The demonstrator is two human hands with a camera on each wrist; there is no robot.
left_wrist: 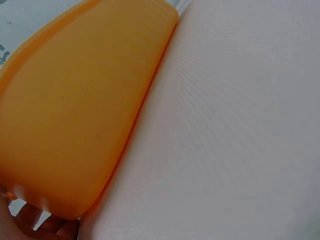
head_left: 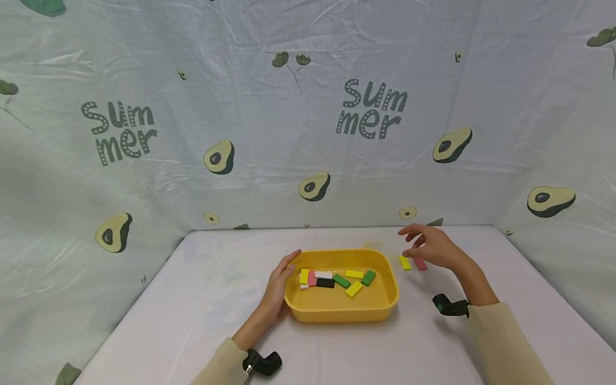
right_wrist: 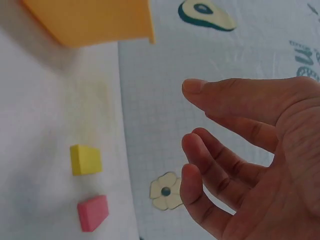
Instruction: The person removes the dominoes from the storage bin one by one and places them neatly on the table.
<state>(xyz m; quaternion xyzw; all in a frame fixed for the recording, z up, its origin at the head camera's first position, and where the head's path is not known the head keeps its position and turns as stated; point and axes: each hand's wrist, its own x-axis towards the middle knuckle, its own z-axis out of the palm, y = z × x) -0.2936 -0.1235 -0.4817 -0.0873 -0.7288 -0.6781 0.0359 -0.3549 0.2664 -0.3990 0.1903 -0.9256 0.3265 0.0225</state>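
A yellow plastic tray [head_left: 341,315] stands on the table, its outer wall [left_wrist: 75,110] filling much of the left wrist view. My left hand [head_left: 276,286] grips the tray's left end, thumb at the rim and fingers along the outside. Inside lie several small rectangular blocks: yellow, green, pink, white and a black block [head_left: 325,283]. To the right of the tray, a yellow block [right_wrist: 86,160] and a pink block [right_wrist: 93,213] lie side by side on the table. Above them hovers my right hand [head_left: 433,248], fingers loosely bent and apart, nothing between them.
The white-covered table [head_left: 192,315] meets a hanging cloth [head_left: 269,117] printed with avocados and lettering at the back and sides. Dark wrist cameras sit on both wrists, the right wrist camera [head_left: 449,306] close over the table.
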